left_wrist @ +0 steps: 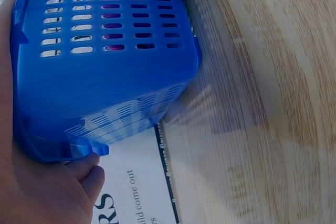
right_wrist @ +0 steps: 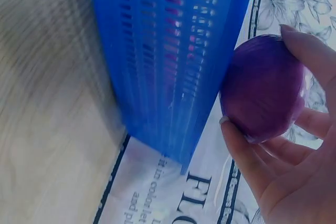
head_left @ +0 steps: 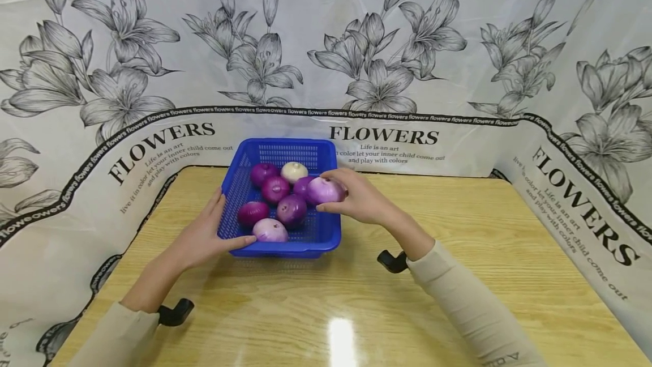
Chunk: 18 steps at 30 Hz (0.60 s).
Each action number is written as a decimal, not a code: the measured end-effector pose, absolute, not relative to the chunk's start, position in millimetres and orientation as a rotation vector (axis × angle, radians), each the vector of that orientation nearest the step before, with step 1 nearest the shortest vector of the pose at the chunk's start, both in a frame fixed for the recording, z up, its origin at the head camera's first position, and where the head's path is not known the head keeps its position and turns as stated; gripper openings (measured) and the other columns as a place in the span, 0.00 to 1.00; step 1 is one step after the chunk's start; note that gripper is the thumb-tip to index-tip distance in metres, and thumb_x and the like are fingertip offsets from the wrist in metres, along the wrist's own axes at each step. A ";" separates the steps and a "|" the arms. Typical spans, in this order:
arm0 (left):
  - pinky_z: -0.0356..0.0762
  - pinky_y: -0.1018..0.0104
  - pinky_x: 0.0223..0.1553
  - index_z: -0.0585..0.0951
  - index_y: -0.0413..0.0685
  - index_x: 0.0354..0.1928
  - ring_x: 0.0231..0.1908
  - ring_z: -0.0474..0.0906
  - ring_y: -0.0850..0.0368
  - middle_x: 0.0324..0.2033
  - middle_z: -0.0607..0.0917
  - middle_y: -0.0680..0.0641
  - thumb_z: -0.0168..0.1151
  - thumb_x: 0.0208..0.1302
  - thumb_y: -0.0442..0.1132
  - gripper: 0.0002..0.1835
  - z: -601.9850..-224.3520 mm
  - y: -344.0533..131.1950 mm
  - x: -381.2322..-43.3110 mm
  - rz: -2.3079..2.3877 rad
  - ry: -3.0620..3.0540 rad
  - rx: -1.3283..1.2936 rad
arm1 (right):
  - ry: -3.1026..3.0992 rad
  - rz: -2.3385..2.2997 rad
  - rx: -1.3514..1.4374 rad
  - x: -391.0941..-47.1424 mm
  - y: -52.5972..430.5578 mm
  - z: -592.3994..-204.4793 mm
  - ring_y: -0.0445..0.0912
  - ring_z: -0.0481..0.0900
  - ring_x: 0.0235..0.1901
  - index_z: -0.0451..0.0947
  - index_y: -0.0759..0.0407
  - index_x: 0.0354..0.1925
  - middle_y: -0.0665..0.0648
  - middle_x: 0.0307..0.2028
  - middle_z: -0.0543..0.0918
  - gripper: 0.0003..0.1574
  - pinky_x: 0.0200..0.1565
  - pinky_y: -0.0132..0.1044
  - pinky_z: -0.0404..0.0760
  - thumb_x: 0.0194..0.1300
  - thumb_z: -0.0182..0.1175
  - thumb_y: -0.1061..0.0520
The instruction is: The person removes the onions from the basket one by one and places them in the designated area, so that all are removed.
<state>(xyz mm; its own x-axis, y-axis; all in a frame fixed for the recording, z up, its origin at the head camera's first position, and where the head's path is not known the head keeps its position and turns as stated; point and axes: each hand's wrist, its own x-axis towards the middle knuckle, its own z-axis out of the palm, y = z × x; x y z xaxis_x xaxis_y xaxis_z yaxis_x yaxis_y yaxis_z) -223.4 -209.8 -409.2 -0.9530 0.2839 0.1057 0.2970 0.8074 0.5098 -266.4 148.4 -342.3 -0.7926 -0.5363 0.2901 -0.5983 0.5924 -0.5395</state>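
Observation:
A blue plastic basket (head_left: 328, 235) with slotted walls stands on the table, holding several purple onions (head_left: 275, 190) and a whitish one (head_left: 294, 172). My left hand (head_left: 206, 239) grips the basket's left side at the near corner, thumb along the front rim. Its fingers curl under the rim in the left wrist view, where the basket wall (left_wrist: 105, 77) fills the upper left. Above the basket's right rim, my right hand (head_left: 359, 197) holds a purple onion (head_left: 324, 191) between thumb and fingers. The right wrist view shows this onion (right_wrist: 265, 87) beside the rim.
The wooden table (head_left: 458, 231) extends around the basket. A white cloth (head_left: 285, 123) with flower drawings and printed words hangs behind and at both sides. Black wrist mounts (head_left: 175, 312) stick out at both wrists.

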 end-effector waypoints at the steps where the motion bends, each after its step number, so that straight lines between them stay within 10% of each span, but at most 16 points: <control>1: 0.53 0.30 0.71 0.37 0.39 0.81 0.78 0.44 0.30 0.81 0.35 0.43 0.65 0.55 0.76 0.71 -409.2 -209.5 -223.4 -0.842 -2.965 -0.476 | -2.714 0.989 0.966 -266.4 150.8 -341.6 0.48 0.78 0.49 0.77 0.62 0.62 0.57 0.54 0.81 0.39 0.48 0.41 0.82 0.58 0.78 0.48; 18: 0.54 0.31 0.71 0.36 0.43 0.82 0.78 0.44 0.32 0.82 0.35 0.44 0.65 0.54 0.76 0.71 -410.3 -210.2 -225.5 -0.859 -2.952 -0.476 | -2.703 0.984 0.893 -273.7 175.4 -337.6 0.52 0.79 0.54 0.76 0.64 0.64 0.61 0.59 0.81 0.39 0.50 0.45 0.81 0.59 0.77 0.52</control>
